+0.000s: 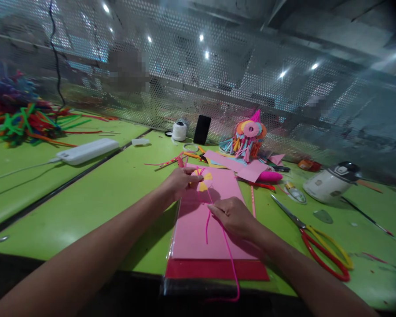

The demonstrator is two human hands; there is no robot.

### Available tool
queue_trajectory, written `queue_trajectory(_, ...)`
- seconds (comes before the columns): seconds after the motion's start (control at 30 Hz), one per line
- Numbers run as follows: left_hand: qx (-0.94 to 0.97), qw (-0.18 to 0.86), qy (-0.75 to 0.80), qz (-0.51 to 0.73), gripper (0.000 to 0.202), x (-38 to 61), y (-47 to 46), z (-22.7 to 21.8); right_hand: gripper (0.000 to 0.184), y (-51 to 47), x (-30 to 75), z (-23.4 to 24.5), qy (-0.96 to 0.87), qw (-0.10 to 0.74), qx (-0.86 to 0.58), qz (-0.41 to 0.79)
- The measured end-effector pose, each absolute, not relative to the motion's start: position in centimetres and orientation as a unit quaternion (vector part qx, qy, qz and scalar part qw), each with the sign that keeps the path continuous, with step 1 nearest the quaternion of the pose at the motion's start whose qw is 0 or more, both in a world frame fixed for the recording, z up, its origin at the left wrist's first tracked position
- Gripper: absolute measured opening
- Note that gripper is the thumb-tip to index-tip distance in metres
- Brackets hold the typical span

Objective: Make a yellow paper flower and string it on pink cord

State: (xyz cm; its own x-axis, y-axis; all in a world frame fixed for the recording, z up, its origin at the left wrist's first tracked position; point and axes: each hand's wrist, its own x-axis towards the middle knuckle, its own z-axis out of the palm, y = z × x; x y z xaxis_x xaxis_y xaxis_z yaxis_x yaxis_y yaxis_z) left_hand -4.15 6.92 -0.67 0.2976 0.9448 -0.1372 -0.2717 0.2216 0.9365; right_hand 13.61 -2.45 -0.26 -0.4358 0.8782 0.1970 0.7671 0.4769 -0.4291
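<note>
My left hand (pixel 180 182) pinches a small yellow and pink paper piece (pixel 203 181), round or flower-like in outline, with a bright pink cord looped at its top. The fingers of my right hand (pixel 232 216) are closed on the bright pink cord (pixel 230 253). One end dangles short below the fingertips; the other runs down past the table's front edge. Under both hands lie pink paper sheets (pixel 198 246) on a red sheet (pixel 218 269), with clear plastic showing at the edges.
Scissors (pixel 305 226) with red and yellow handles lie to the right, near a white and black container (pixel 331 181). Behind are a tasselled paper ornament (pixel 247 136), a phone (pixel 202 129) and a string spool (pixel 179 131). A white power strip (pixel 87 151) and pipe cleaners (pixel 29 125) are left.
</note>
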Motion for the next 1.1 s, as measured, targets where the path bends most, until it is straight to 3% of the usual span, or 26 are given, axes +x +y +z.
queue_trajectory(0.77,0.435,0.669,0.392,0.457,0.022,-4.6,6.6,0.5,0.038,-3.0,15.4,3.0,-0.877,0.044,-0.46,0.131)
queue_trajectory(0.83,0.465,0.666,0.381,0.441,0.027,-4.5,6.5,0.3,0.03,-2.4,16.4,3.7,-0.869,0.076,-0.464,0.158)
queue_trajectory(1.0,0.537,0.653,0.355,0.399,0.045,-3.5,5.5,0.2,0.029,0.1,17.4,5.2,-0.764,0.315,-0.542,0.151)
queue_trajectory(1.1,0.565,0.642,0.338,0.394,0.043,-2.9,4.8,0.5,0.032,1.6,16.1,4.7,-0.731,0.339,-0.546,0.229)
